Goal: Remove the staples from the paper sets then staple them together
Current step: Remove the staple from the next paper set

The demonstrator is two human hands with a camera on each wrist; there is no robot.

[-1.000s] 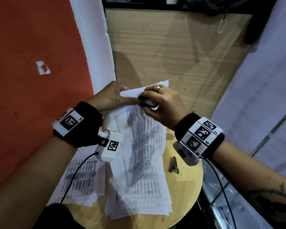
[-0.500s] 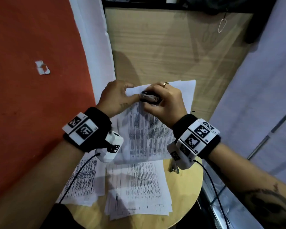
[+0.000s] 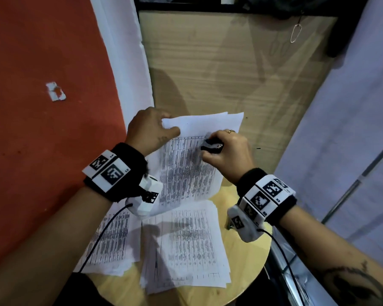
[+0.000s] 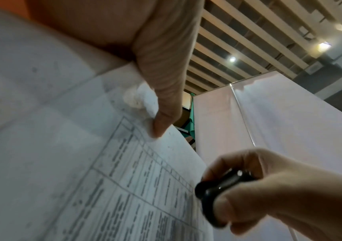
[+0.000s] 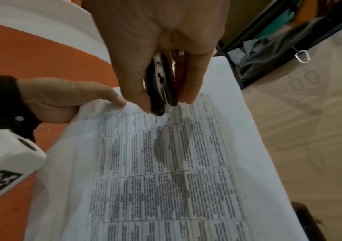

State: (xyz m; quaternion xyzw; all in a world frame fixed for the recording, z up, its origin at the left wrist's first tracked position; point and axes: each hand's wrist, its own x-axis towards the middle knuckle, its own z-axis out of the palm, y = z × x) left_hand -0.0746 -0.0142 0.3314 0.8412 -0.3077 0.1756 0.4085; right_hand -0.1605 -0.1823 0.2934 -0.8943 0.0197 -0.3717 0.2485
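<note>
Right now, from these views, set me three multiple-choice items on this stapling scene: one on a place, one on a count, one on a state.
1. Where is the left hand on the raised paper set?
A. its top left corner
B. its bottom edge
C. its right edge

2. How many paper stacks lie flat on the round table?
A. none
B. two
C. five

3. What is the right hand doing?
A. resting open on the table
B. holding a black staple remover
C. holding a pen

Answers: 1 A, thumb and fingers pinch that corner; 2 B, the left stack and the centre stack lie side by side; 3 B, its fingers curl round the black tool above the sheet.
</note>
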